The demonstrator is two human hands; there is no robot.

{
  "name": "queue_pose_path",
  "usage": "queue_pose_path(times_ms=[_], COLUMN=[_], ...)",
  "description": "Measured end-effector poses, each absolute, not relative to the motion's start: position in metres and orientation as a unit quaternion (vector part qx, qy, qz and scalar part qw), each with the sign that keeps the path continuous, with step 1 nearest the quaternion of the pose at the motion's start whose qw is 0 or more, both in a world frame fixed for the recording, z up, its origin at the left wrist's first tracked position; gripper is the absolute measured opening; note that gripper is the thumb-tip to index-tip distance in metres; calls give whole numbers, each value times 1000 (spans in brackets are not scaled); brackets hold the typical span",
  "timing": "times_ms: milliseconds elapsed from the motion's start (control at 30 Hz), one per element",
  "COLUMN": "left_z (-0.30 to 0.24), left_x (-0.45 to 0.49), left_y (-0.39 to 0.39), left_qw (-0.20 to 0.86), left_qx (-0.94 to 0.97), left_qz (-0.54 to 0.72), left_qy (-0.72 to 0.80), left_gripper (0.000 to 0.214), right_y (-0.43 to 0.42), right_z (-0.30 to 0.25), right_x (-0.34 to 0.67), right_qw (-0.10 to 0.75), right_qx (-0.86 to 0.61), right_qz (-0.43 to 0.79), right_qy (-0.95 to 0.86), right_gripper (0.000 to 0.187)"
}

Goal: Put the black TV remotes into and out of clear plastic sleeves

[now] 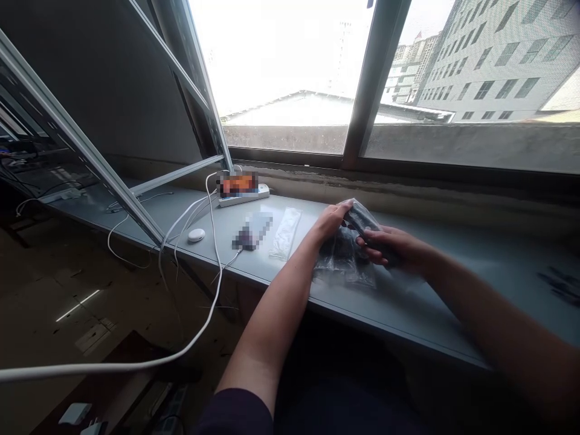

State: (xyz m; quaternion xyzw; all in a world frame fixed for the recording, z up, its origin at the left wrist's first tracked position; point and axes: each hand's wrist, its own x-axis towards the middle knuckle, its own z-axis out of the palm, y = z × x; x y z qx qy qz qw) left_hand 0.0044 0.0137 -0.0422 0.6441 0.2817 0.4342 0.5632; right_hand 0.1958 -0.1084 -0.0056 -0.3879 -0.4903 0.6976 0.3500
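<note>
Both of my hands grip a clear plastic bag (pixel 362 216) with something dark inside. My left hand (pixel 332 222) pinches its far left end. Nearer to me, my right hand (pixel 393 244) wraps its fingers round the lower right part. What the dark content is, I cannot make out. Beneath the hands, more clear plastic bags (pixel 342 260) with dark contents lie on the grey tabletop (pixel 426 302). To the left of my left forearm lies a flat clear bag with white contents (pixel 286 234).
A power strip (pixel 244 196) with a blurred orange item (pixel 238 184) sits near the window. A blurred phone-like item (pixel 254 232), a round white object (pixel 196 235) and a white cable (pixel 220 266) are at left. A metal frame (pixel 109 181) stands further left. Dark items (pixel 562 284) lie far right.
</note>
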Motion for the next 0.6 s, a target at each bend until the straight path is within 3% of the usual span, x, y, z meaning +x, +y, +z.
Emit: queue_pose_path(times_ms=[433,600], left_z=[-36,-44], left_x=[3,7], left_y=[8,20], left_qw=[587,531], left_qx=[610,616], left_qz=[451,508], left_qy=[283,285], left_gripper=[53,65], right_y=[-108,-108], right_z=[-3,-6], right_x=[197,196], right_qw=[342,349], right_qx=[-381,-376], right_qz=[705,713], right_qy=[-491,-478], right_gripper=[42,35])
